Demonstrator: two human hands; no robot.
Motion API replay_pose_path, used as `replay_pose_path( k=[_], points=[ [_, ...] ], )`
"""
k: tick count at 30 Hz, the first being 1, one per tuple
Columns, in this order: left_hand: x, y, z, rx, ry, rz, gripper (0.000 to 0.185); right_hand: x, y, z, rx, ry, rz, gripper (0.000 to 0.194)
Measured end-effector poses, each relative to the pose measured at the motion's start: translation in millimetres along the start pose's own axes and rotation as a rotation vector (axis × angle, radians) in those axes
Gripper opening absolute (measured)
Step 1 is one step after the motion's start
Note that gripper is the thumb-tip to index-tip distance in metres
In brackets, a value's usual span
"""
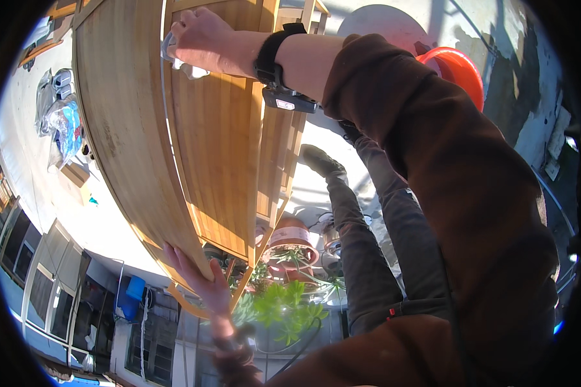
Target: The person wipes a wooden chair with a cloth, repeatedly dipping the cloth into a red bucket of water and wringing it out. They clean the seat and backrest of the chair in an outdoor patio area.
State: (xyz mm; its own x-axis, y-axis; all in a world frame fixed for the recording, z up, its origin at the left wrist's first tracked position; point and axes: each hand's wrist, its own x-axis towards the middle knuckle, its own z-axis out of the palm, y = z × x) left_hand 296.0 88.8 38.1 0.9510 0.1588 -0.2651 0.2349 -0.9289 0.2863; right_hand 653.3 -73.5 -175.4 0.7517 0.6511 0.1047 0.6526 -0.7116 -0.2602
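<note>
A long, pale wooden board forms the top of a slatted wooden piece of furniture in front of me. Its surface has a dark worn patch near the middle. My right hand clutches a grey and white cloth at the board's edge, near the far end. A black strap with a small device is around my right wrist. My left hand grips the board's near end, with the fingers on one side and the thumb on the other.
A red plastic basin stands by a round pale surface. Potted plants and green leaves crowd the near end, beside my legs. Plastic-wrapped items and a cardboard box lie on the ground beyond the furniture.
</note>
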Motion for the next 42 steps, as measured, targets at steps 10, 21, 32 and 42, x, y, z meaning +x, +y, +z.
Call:
replay_pose_path(
  k=[10, 21, 32, 42],
  points=[
    [-6, -1, 1, 0.004, 0.007, -0.038, 0.07, 50, 7, 15, 0.084, -0.06, -0.221, 0.044],
    [-5, -10, 1, 0.009, 0.012, 0.035, 0.064, 26, -37, 16, 0.087, -0.171, -0.197, 0.036],
    [-4, -2, 2, 0.058, -0.001, 0.032, 0.064, 43, -7, -5, -0.028, -0.194, -0.03, 0.043],
    [-10, 12, 6, 0.039, 0.009, 0.01, 0.066, -67, -145, 34, 0.468, -0.292, -0.379, 0.032]
  ],
)
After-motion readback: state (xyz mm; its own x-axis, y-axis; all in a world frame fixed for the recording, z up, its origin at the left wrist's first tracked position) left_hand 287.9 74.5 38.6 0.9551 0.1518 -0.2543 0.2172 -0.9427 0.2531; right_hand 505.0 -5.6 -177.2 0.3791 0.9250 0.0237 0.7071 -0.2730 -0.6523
